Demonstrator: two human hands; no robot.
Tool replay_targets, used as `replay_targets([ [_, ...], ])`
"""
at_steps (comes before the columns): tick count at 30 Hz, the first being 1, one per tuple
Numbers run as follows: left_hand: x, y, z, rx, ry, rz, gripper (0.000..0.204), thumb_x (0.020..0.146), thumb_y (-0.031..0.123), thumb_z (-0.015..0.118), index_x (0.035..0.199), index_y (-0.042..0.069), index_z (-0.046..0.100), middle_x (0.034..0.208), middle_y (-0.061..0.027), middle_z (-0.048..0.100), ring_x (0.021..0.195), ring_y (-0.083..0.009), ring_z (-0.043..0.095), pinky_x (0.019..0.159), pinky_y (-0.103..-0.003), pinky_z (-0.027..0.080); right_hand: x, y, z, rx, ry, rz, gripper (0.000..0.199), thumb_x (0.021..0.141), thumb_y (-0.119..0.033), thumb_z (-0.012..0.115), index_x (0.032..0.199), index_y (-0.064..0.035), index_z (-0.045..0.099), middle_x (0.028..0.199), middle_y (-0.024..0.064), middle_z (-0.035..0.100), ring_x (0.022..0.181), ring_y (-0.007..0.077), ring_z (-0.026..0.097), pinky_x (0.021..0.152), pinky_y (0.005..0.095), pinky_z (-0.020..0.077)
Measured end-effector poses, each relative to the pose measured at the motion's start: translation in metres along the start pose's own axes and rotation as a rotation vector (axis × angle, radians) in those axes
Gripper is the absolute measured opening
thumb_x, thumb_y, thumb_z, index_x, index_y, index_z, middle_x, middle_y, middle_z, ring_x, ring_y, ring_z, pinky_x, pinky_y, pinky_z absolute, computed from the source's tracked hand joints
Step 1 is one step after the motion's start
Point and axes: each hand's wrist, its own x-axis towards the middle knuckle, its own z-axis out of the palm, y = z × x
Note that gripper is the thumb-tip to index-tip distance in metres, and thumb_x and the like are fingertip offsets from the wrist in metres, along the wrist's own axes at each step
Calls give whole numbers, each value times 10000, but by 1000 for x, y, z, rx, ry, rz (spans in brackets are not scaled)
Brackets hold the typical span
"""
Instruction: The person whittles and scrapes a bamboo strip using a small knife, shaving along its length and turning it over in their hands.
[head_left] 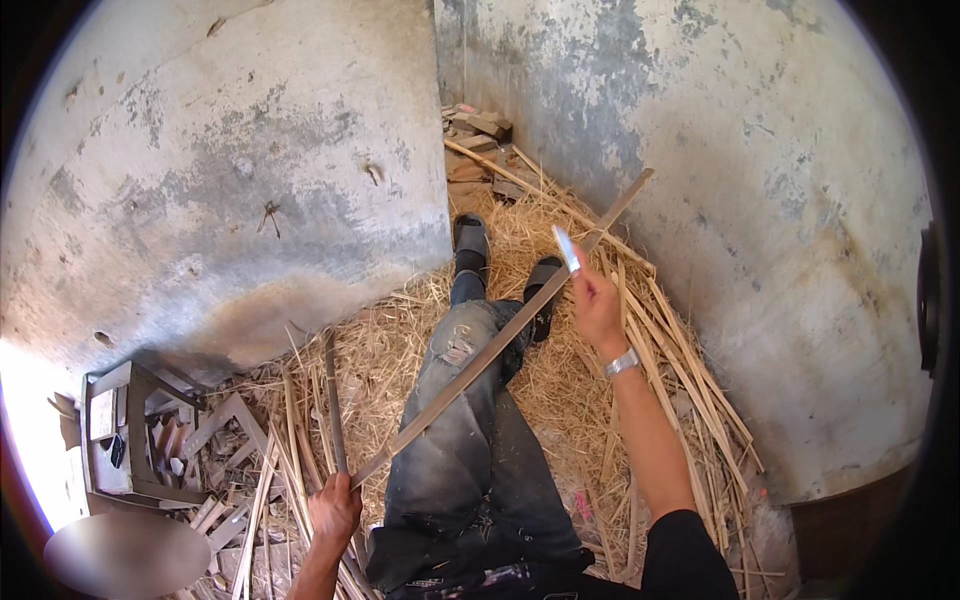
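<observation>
Seated on straw (pixel 560 385), the person's left hand (pixel 333 508) has its grip clenched around a long bamboo strip (pixel 490 345); the right hand (pixel 595 300) grasps a knife (pixel 566 248) against it.

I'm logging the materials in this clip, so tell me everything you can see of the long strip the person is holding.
The long strip is a thin, flat, grey-brown slat, seemingly split bamboo or wood, straight and bare. It runs diagonally across the person's outstretched legs, from the left hand, which grips its near end, up toward the wall. The right hand holds a knife at it near the far end. Straw lies beneath.
</observation>
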Motion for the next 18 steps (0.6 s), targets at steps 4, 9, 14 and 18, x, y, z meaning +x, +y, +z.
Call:
replay_targets([
  [4, 11, -2, 9, 44, -35, -9, 129, 895, 116, 680, 910, 94, 554, 786, -144, 666, 598, -420, 684, 525, -534, 564, -27, 1, 9, 30, -155, -189, 260, 1095, -175, 596, 1010, -6, 774, 606, 14, 451, 552, 55, 430, 505, 296, 336],
  [9, 12, -10, 12, -8, -51, 0, 134, 892, 118, 676, 905, 96, 544, 802, -143, 678, 616, -427, 691, 540, -552, 566, -46, -14, 15, 123, -348, -231, 265, 1086, -153, 604, 1280, -56, 756, 646, 5, 512, 555, 60, 425, 512, 291, 348],
  [14, 27, 5, 10, 16, -60, -3, 156, 892, 133, 695, 914, 96, 545, 801, -150, 684, 612, -428, 690, 535, -552, 564, -21, 15, 3, 63, -34, -46, 188, 1065, -113, 613, 1010, -42, 778, 700, 47, 643, 549, 90, 505, 512, 289, 401],
  [18, 35, 27, 6, 4, -101, -11, 167, 924, 162, 700, 948, 89, 552, 814, -158, 697, 639, -430, 701, 560, -550, 568, -128, -27, 52, 133, -461, -247, 172, 1012, -126, 666, 872, -82, 756, 733, 78, 692, 564, 148, 610, 548, 322, 475],
])
